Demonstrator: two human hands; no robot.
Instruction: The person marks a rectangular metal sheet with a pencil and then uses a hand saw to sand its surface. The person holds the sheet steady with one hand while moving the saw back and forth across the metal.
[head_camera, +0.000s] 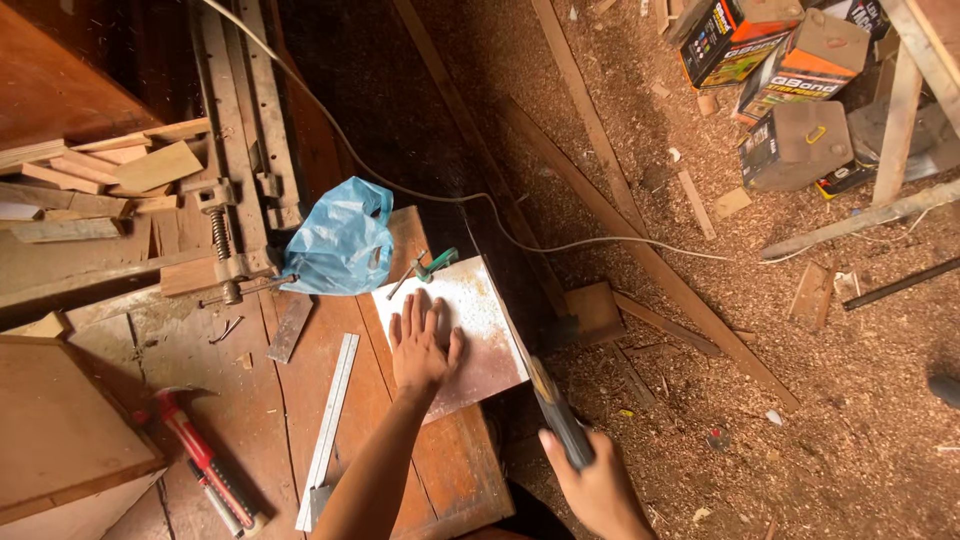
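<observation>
My left hand (420, 345) lies flat, fingers spread, on a dusty square wooden board (470, 330) at the right edge of the workbench (330, 400). My right hand (595, 485) grips the dark handle of a hand saw (520, 320). The saw's blade runs along the board's right edge, pointing away from me. A green-handled tool (432, 265) rests at the board's far edge.
A blue plastic bag (340, 240), a metal square ruler (328, 430), a red-handled hammer (195, 450) and a clamp (225, 255) lie on the bench. Offcuts are stacked at the left. The floor is covered in sawdust, with planks, a white cable and cardboard boxes (790, 70).
</observation>
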